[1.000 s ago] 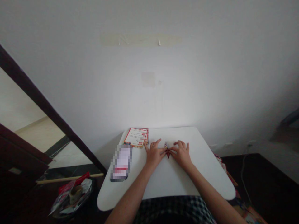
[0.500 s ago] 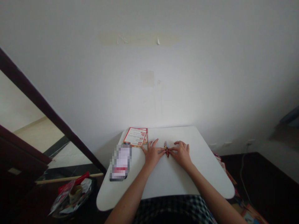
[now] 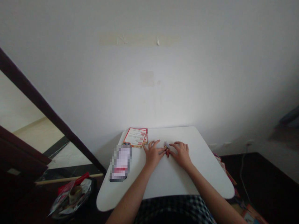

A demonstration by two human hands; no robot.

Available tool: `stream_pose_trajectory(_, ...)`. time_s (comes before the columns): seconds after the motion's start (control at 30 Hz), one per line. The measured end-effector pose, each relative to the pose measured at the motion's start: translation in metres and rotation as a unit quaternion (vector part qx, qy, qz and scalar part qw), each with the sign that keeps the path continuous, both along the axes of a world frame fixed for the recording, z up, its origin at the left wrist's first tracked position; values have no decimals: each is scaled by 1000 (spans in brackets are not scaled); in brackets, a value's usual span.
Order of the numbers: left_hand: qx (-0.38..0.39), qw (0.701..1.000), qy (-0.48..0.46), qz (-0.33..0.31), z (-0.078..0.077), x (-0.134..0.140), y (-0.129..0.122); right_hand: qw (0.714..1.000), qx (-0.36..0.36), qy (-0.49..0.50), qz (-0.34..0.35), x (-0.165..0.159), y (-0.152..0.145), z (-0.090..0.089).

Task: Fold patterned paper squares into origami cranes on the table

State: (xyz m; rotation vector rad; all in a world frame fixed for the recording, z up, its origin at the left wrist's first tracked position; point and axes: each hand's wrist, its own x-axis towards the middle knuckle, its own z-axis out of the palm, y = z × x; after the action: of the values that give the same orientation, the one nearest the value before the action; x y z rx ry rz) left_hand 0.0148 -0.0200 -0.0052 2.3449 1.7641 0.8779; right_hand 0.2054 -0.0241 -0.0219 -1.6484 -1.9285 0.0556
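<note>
A small folded piece of colourful paper (image 3: 167,152), reddish with pale parts, lies between my fingertips over the white table. My left hand (image 3: 153,153) pinches its left side with thumb and forefinger, the other fingers raised and spread. On the opposite side my right hand (image 3: 182,153) has thumb and forefinger at the paper's right edge, a little apart, its remaining fingers lifted. The fingertips partly cover the paper, so its exact folded shape cannot be made out.
Printed cards with red borders (image 3: 135,137) lie at the table's back left, near a blurred phone (image 3: 121,161). The white table (image 3: 170,183) stands against the wall. A bin with wrappers and a tape roll (image 3: 74,194) is on the floor at left.
The forefinger of my right hand has lifted and parted from the thumb, and more of the folded paper shows. My left hand has barely moved.
</note>
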Motion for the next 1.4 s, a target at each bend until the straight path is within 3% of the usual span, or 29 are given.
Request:
stream_pose_trajectory(0.4, 10, 1000, -23, -6, -4, 0, 3, 1000, 14, 4, 15, 4, 9, -8)
stream_pose_trajectory(0.93, 15, 999, -19, 23, -2, 2, 3, 991, 25, 130, -18, -3, 36, -14)
stream_pose_trajectory(1.13, 10, 999, -34, 36, -2, 2, 3, 974, 114, 195, -14, 8, 39, -4)
stream_pose_trajectory(1.27, 13, 998, -42, 40, -3, 2, 3, 963, 206, 173, -26, 10, 33, 8)
stream_pose_trajectory(1.4, 13, 998, -48, 41, -5, 1, 4, 968, 211, 129, -46, 7, 24, 12)
